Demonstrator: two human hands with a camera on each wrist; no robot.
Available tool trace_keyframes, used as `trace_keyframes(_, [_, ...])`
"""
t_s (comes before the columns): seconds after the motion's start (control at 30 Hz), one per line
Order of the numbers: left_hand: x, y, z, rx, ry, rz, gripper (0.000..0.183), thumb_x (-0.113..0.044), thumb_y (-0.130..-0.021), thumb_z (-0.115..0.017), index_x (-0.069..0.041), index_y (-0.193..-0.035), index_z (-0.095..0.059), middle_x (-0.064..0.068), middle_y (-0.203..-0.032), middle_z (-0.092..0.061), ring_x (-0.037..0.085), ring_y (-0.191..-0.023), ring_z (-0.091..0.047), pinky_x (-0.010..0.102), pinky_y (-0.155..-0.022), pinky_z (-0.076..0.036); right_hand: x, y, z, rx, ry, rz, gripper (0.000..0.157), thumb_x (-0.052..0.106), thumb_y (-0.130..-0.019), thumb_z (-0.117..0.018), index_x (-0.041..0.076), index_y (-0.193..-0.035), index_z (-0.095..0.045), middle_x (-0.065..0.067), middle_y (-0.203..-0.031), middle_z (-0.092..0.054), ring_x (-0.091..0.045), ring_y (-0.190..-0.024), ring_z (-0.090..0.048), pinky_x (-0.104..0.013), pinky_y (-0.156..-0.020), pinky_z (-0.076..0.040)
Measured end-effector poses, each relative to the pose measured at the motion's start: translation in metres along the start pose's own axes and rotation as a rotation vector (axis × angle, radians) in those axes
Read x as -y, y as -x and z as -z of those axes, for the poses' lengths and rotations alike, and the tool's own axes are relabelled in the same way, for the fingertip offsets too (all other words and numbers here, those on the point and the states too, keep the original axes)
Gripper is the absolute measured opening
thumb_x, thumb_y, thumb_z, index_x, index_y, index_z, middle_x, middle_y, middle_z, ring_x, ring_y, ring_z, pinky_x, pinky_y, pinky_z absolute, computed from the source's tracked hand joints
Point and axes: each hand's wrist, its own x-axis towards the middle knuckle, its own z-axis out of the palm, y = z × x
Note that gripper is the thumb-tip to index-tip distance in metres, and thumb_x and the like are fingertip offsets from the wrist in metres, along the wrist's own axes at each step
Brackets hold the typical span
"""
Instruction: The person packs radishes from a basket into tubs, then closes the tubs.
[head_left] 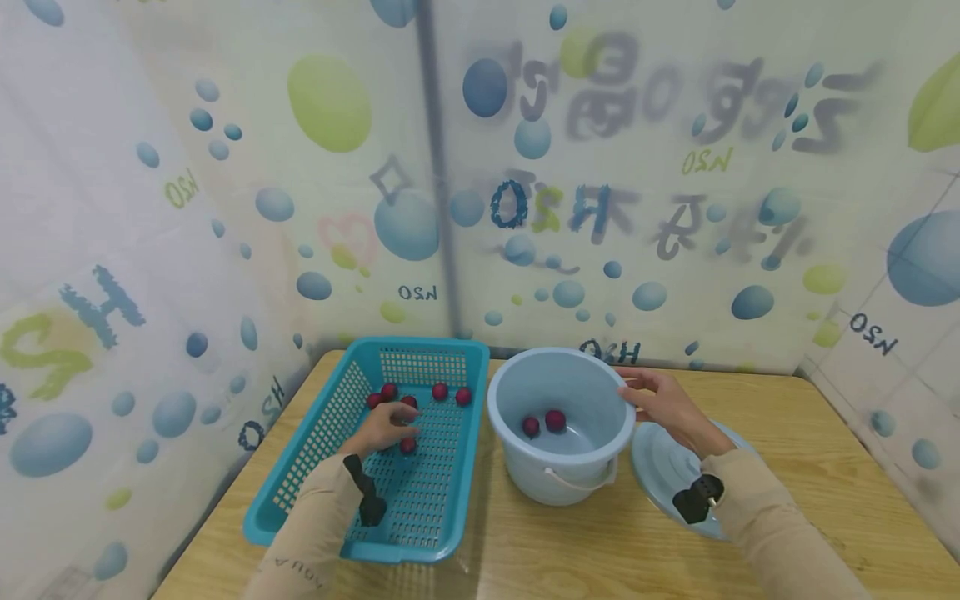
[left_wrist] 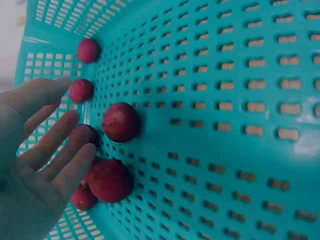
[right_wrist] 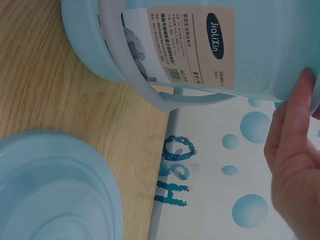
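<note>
Left hand (head_left: 380, 429) inside basket (head_left: 471, 450), fingers apart; right hand (head_left: 667, 406) pinches rim of bucket (head_left: 551, 485), right of basket.
Red fruits (left_wrist: 120, 122) probably light, firm, slippery; best held round middle.

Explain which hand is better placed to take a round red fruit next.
Probably the left hand: empty, beside fruits in the turquoise plastic basket; the right hand grips the light-blue plastic bucket.

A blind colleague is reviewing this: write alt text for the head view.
A person's left hand reaches into a turquoise basket of round, dark red items, while the right hand holds a pale blue bucket by its rim; two more items lie inside. A matching lid lies on the wooden table beside the bucket.
</note>
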Motion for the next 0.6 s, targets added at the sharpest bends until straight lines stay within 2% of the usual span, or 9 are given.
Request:
trace_keyframes(0.17, [0.000, 0.000, -0.003, 0.001, -0.054, 0.114, 0.030, -0.007, -0.072, -0.069, 0.003, -0.100, -0.061, 0.014, -0.095, -0.061, 0.029, -0.089, -0.058, 0.042, -0.076, -0.048, 0.000, 0.000, 0.000, -0.002, 0.002, 0.002, 0.048, 0.023, -0.088, -0.054, 0.002, -0.130, -0.040, -0.021, -0.116, -0.047, -0.025, -0.093, -0.055, -0.037, -0.075, -0.051])
trace_keyframes(0.33, [0.002, -0.001, -0.008, 0.023, -0.100, 0.143, 0.033, -0.004, -0.071, -0.069, 0.003, -0.102, -0.060, 0.015, -0.095, -0.062, 0.031, -0.090, -0.058, 0.043, -0.077, -0.048, -0.001, 0.000, 0.000, -0.004, 0.005, -0.002, 0.048, 0.023, -0.089, -0.054, 0.002, -0.130, -0.041, -0.021, -0.116, -0.047, -0.025, -0.093, -0.055, -0.037, -0.075, -0.051])
trace_keyframes(0.6, [0.002, -0.004, -0.014, 0.057, -0.120, 0.196, 0.032, 0.001, -0.073, -0.066, 0.001, -0.104, -0.060, 0.011, -0.096, -0.061, 0.026, -0.090, -0.057, 0.042, -0.080, -0.047, -0.002, -0.002, 0.000, -0.007, 0.008, 0.000, 0.047, 0.023, -0.089, -0.054, 0.002, -0.129, -0.041, -0.022, -0.117, -0.046, -0.026, -0.094, -0.054, -0.037, -0.075, -0.051])
